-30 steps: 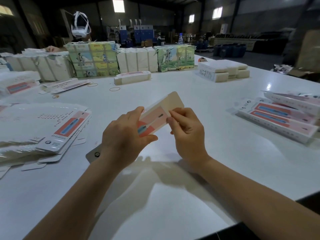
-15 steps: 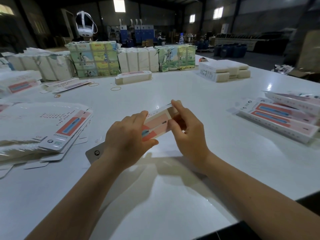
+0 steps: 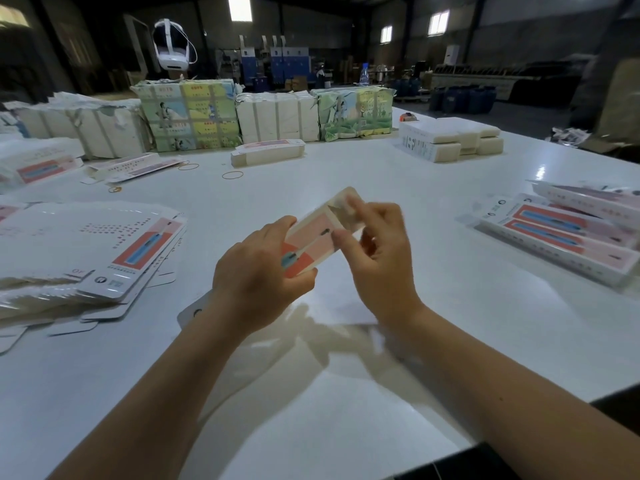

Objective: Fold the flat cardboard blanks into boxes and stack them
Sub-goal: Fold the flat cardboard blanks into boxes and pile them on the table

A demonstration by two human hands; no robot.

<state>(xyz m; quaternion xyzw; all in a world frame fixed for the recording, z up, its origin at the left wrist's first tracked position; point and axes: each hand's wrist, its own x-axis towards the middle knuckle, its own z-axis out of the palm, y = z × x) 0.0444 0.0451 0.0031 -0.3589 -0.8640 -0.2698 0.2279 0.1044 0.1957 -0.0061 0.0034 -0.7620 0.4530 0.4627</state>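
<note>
Above the counter (image 3: 433,237) at centre, the left hand (image 3: 258,271) clasps the half-formed box (image 3: 313,242) while the right hand (image 3: 379,251), now shifted to its 1 o'clock end, seemingly pinches the blurred flap, so closure is nearing.

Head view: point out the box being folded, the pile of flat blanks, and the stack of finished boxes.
box being folded (image 3: 313,237): head view, on its pink printed face between the hands.
pile of flat blanks (image 3: 104,244): head view, top sheet.
stack of finished boxes (image 3: 568,233): head view, top box's red panel.

White table (image 3: 346,393), blanks (image 3: 86,251), boxes (image 3: 568,237)
</note>
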